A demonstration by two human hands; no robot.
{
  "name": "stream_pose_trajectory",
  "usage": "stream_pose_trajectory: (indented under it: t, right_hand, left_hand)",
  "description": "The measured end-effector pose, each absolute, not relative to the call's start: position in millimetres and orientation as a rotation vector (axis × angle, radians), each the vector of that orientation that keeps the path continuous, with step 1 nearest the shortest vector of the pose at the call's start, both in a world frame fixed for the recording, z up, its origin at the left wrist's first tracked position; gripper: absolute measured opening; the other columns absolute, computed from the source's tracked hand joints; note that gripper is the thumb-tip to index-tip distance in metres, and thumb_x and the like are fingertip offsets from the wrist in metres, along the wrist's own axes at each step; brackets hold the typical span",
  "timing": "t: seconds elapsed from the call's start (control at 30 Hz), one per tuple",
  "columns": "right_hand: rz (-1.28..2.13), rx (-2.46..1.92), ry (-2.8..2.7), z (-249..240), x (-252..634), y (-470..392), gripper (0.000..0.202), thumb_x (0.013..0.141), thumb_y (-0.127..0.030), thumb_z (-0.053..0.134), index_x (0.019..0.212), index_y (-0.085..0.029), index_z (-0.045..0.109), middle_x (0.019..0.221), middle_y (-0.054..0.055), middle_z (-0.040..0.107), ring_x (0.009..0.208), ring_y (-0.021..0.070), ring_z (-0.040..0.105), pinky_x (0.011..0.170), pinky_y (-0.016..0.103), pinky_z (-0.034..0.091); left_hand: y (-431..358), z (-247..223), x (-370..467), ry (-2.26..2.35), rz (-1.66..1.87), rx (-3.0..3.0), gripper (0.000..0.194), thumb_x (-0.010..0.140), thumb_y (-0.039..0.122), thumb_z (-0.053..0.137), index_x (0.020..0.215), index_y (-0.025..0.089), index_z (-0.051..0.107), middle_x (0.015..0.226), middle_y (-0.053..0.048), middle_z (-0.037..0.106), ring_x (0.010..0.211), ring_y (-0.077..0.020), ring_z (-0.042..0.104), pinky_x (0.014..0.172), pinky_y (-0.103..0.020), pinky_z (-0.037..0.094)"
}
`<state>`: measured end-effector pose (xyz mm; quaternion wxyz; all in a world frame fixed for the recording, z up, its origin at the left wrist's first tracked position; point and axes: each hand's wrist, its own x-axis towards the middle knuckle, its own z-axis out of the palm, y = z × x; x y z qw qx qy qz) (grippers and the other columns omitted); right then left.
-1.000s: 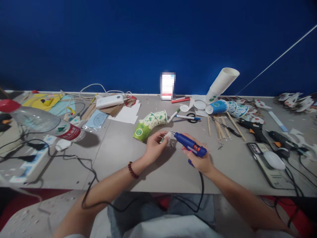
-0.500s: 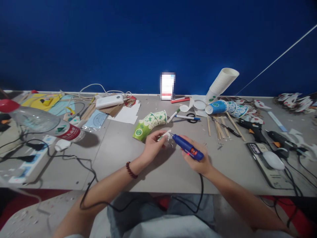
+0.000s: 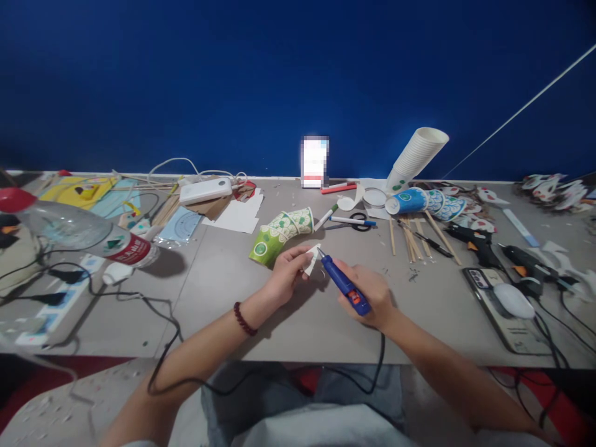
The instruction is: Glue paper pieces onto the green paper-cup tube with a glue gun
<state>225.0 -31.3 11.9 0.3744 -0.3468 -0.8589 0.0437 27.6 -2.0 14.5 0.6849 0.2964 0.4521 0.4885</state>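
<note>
My left hand (image 3: 286,271) pinches a small white paper piece (image 3: 312,261) between thumb and fingers. My right hand (image 3: 370,292) is wrapped round a blue glue gun (image 3: 343,280), its metal nozzle pointing up and left at the right edge of the paper. A black cable hangs from the gun below my right hand. Just behind my left hand lies a curved chain of green patterned paper cups (image 3: 280,233).
A bottle (image 3: 84,228) and power strip (image 3: 69,304) are on the left. Behind are scissors (image 3: 361,222), markers and a lit screen (image 3: 315,162). To the right are blue cups (image 3: 407,202), wooden sticks, black glue guns (image 3: 475,242) and a phone (image 3: 503,329).
The glue gun has tilted more steeply, its rear end moving left and down with my right hand. The white paper has turned, showing more of its face.
</note>
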Motion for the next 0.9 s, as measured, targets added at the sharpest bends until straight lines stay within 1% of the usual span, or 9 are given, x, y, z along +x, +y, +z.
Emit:
stream_pose_trajectory:
  t: [0.23,0.4,0.5,0.7,0.77,0.9]
  right_hand:
    - [0.135,-0.88,-2.207,13.1,225.2,-30.1,0.064,0.084,-0.025,0.053,0.146,-0.02,0.039,0.085,0.008,0.069,0.068,0.022,0.063,0.065,0.032,0.05]
    - [0.129,-0.852,-2.2,14.7,224.3,-29.6,0.064,0.086,-0.024,0.051,0.148,-0.02,0.037,0.083,0.007,0.068,0.067,0.0216,0.062,0.064,0.032,0.049]
    - [0.111,-0.853,-2.217,13.1,224.8,-29.1,0.065,0.087,-0.025,0.051,0.149,-0.02,0.033,0.082,0.007,0.067,0.066,0.0214,0.06,0.062,0.032,0.047]
    - [0.046,-0.854,-2.238,11.6,226.2,-28.8,0.067,0.087,-0.026,0.053,0.15,-0.02,0.032,0.082,0.008,0.067,0.065,0.0215,0.059,0.06,0.031,0.045]
    - [0.026,-0.859,-2.247,12.3,226.4,-29.0,0.067,0.086,-0.027,0.053,0.15,-0.019,0.033,0.08,0.007,0.066,0.063,0.021,0.059,0.059,0.03,0.045]
    - [0.002,-0.857,-2.259,13.9,226.1,-29.1,0.065,0.086,-0.027,0.053,0.149,-0.018,0.035,0.081,0.007,0.066,0.065,0.0203,0.058,0.06,0.03,0.045]
  left_hand:
    - [-0.5,18.2,28.5,0.976,1.043,0.603,0.031,0.057,0.033,0.08,0.079,0.014,0.072,0.062,0.0,0.063,0.042,-0.0041,0.04,0.039,-0.018,0.032]
    - [0.2,17.9,27.8,0.951,1.027,0.574,0.03,0.057,0.032,0.08,0.079,0.015,0.072,0.062,0.0,0.061,0.041,-0.0035,0.037,0.039,-0.02,0.031]
    - [0.3,17.5,26.6,0.937,1.011,0.558,0.03,0.057,0.033,0.081,0.081,0.016,0.074,0.062,0.002,0.059,0.04,-0.0023,0.034,0.039,-0.019,0.032]
    - [1.5,15.3,24.6,0.945,1.008,0.491,0.032,0.054,0.03,0.083,0.083,0.016,0.075,0.065,0.001,0.058,0.043,-0.0038,0.037,0.041,-0.02,0.036]
    - [2.0,14.9,24.4,0.938,1.005,0.484,0.031,0.056,0.029,0.082,0.082,0.016,0.074,0.062,0.002,0.055,0.043,-0.0039,0.035,0.041,-0.02,0.035]
    - [2.3,15.8,24.1,0.885,0.996,0.48,0.028,0.057,0.029,0.082,0.079,0.014,0.071,0.051,0.006,0.046,0.041,-0.0033,0.028,0.041,-0.019,0.033]
